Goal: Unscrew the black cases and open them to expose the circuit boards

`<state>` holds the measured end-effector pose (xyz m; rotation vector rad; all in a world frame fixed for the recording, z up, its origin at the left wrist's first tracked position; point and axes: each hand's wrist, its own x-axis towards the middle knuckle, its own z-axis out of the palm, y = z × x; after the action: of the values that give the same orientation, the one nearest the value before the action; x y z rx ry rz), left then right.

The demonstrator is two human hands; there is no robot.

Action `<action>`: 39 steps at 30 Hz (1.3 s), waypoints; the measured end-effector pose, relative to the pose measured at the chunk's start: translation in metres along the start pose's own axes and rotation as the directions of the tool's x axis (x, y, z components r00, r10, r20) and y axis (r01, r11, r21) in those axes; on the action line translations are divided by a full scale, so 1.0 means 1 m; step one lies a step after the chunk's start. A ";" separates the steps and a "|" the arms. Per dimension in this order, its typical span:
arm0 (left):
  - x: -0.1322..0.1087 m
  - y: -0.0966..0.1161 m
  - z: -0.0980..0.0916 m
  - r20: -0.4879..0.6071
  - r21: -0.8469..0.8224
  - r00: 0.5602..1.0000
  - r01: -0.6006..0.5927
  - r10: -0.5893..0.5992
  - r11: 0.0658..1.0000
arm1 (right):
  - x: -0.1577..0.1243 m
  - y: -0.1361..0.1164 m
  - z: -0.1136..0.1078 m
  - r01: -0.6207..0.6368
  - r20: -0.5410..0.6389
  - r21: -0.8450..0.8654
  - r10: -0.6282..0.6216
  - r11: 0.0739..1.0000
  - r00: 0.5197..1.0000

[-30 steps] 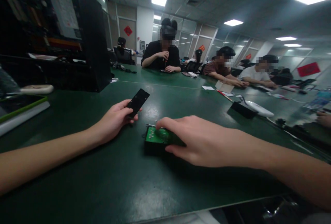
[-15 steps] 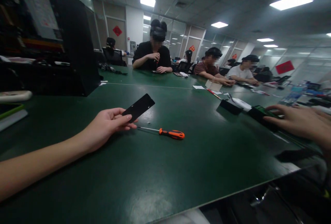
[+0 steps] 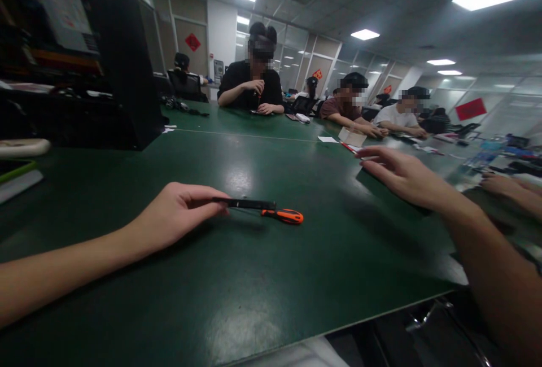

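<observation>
My left hand (image 3: 182, 209) pinches one end of a thin black rectangular plate (image 3: 254, 204), turned almost edge-on over the green table (image 3: 254, 276). Behind and just below the plate lies a screwdriver (image 3: 290, 216) with an orange and black handle; its shaft is mostly hidden. On the right, my right hand (image 3: 402, 175) reaches over a dark box-like object (image 3: 417, 207), largely covered by the hand. Its fingers are stretched out, and whether they touch the object is unclear. Near the fingertips is a red stick-like thing (image 3: 348, 147).
A tall black case (image 3: 122, 62) stands at left, near a green-edged object (image 3: 17, 170). A small open box (image 3: 352, 136) and white paper (image 3: 327, 139) lie farther back. Another person's hand (image 3: 508, 183) is at the right edge. Several people sit across the table.
The plate has tilted from showing its broad face to nearly edge-on and dropped slightly, now overlapping the screwdriver. My right hand has moved left from the right edge.
</observation>
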<state>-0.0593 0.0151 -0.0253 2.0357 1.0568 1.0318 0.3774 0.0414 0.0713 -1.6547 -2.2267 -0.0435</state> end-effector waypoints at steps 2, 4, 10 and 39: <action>-0.005 0.002 0.002 0.032 0.132 0.973 -0.232 0.229 0.964 | 0.003 -0.060 0.019 0.286 0.062 0.258 -0.311 0.923 0.948; -0.010 0.004 0.003 0.057 0.216 0.912 -0.409 0.407 0.886 | 0.002 -0.114 0.040 0.450 0.145 0.368 -0.528 0.814 0.837; -0.017 0.006 0.003 0.030 0.337 0.818 -0.549 0.574 0.765 | -0.006 -0.189 0.084 0.675 0.157 0.405 -0.774 0.617 0.614; -0.010 0.013 0.011 0.135 0.214 0.927 -0.373 0.351 0.903 | -0.034 0.163 -0.008 -0.507 -0.091 -0.392 0.516 0.768 0.852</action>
<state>-0.0493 -0.0014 -0.0242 2.5189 0.7969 1.0151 0.5393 0.0591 0.0371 -2.4517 -1.7733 -0.3672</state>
